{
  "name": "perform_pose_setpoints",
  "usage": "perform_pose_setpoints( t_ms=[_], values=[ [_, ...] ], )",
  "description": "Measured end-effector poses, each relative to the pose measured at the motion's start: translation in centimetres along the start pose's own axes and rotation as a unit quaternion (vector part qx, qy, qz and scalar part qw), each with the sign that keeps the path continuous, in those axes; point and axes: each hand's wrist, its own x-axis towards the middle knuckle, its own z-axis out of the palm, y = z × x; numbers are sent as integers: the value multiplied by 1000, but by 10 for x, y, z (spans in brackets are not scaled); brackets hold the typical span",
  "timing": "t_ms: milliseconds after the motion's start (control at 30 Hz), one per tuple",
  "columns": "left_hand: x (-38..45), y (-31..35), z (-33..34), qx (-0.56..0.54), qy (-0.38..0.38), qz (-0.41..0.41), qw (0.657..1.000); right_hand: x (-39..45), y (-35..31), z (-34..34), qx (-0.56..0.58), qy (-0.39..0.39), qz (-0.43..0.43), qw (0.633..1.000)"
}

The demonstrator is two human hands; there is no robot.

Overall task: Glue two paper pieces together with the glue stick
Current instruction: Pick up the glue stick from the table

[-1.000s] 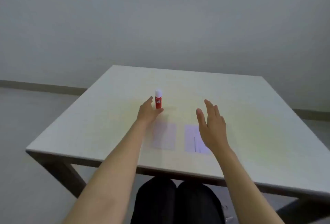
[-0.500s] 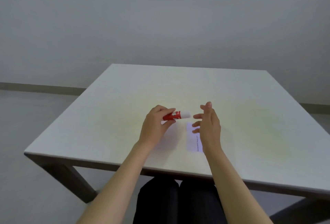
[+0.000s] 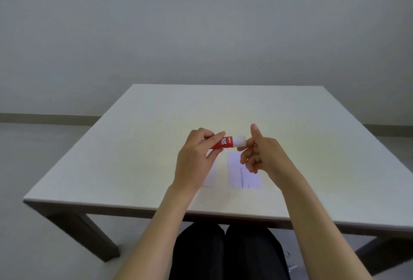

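My left hand (image 3: 196, 156) grips the red body of the glue stick (image 3: 225, 141), held sideways above the table with its white cap (image 3: 239, 141) pointing right. My right hand (image 3: 262, 152) touches the cap's end with thumb and fingertips, index finger raised. Two pale paper pieces lie flat on the table below: the left paper (image 3: 211, 174) is mostly hidden by my left hand, while the right paper (image 3: 243, 173), with a thin dark line along it, shows beside my right hand.
The light table (image 3: 138, 145) has its front edge near my lap and a bare surface around the papers. My dark trousers (image 3: 223, 255) show under the table edge. A plain wall stands behind.
My left hand picked the upright glue stick off the table and turned it sideways. My right hand moved in from the right and now meets the white cap.
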Motion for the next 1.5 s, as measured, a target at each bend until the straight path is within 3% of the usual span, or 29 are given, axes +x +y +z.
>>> perform_pose_setpoints(
  t_ms=[133, 433, 533, 633, 700, 867, 1033, 1100, 1200, 1267, 1367, 1500],
  values=[
    [8, 3, -4, -45, 2, 12, 999, -1, -10, 4, -11, 26, -55, 998],
    [4, -16, -9, -70, -37, -22, 997, -1, -4, 0, -104, -31, -113, 988],
    [6, -17, -11, -80, -42, -33, 995, 4, -11, 1, -87, -12, -67, 994],
    [9, -15, -12, -78, -49, -27, 995, 9, -18, 14, -143, 5, -1, 990],
    [11, -15, -13, -76, -49, -22, 996, 10, -18, 18, -162, 9, -20, 986],
    [10, -21, -22, -64, -39, -25, 997, 8, -11, 11, -105, -55, -144, 982],
    [11, -13, -22, -83, -52, -22, 995, 6, -17, 19, -118, -9, -58, 991],
    [11, -11, -22, -88, -55, -18, 994, 5, -18, 19, -148, 21, -74, 986],
    [11, -13, -25, -81, -47, -23, 995, 3, -18, 15, -132, -44, -143, 980],
    [11, -15, -28, -82, -44, -30, 995, 1, -19, 13, -102, -79, -135, 983],
    [11, -15, -31, -80, -52, -31, 995, 1, -21, 18, -106, -61, -78, 989],
    [8, -18, -32, -77, -66, -67, 993, 5, -19, 21, -107, -53, -138, 983]
  ],
)
